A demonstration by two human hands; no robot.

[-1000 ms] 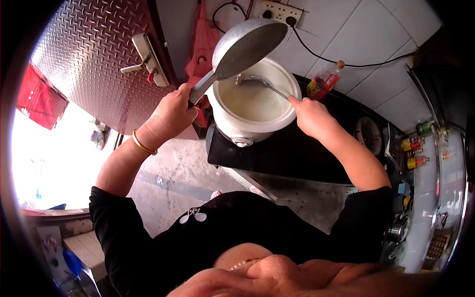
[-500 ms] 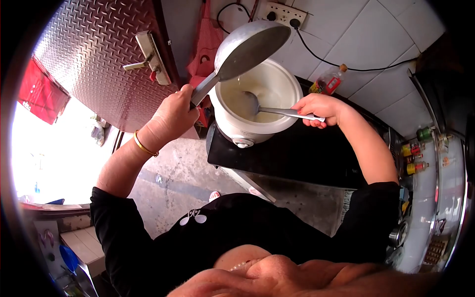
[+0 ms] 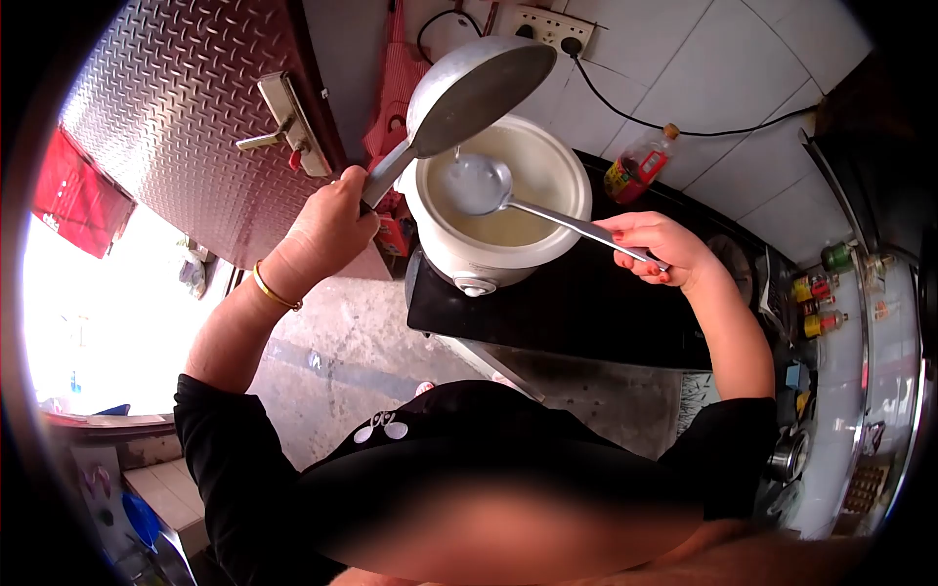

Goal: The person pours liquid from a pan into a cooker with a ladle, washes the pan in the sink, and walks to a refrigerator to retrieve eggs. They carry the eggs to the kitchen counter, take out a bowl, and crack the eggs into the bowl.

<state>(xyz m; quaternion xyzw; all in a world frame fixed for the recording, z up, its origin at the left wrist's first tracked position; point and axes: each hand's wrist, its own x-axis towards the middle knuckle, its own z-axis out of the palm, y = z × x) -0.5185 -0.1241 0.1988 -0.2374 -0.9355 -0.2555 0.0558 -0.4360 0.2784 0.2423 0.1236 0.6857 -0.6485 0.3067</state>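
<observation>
My left hand (image 3: 327, 223) is wrapped round the handle of a large grey metal water ladle (image 3: 469, 98). Its bowl is tilted above the left rim of a white electric cooker (image 3: 479, 256), with a drip at its lower edge. In my right hand (image 3: 657, 244) is a metal spoon (image 3: 552, 217), gripped by the end of its handle. The spoon's rounded bowl is over the cooker's opening, and its shaft crosses the right rim. Pale, cloudy liquid (image 3: 513, 230) lies inside the cooker.
The cooker stands on a black stovetop (image 3: 576, 303). Behind it are a bottle with a red label (image 3: 640, 166), a black cable (image 3: 674, 131) and a wall socket strip (image 3: 552, 29). A patterned metal door (image 3: 195, 107) is at the left. Condiment bottles (image 3: 821, 303) line the right.
The spoon's bowl has risen out of the liquid and shifted left, and my right hand has moved down and right. My left hand still holds the water ladle tilted, slightly further left.
</observation>
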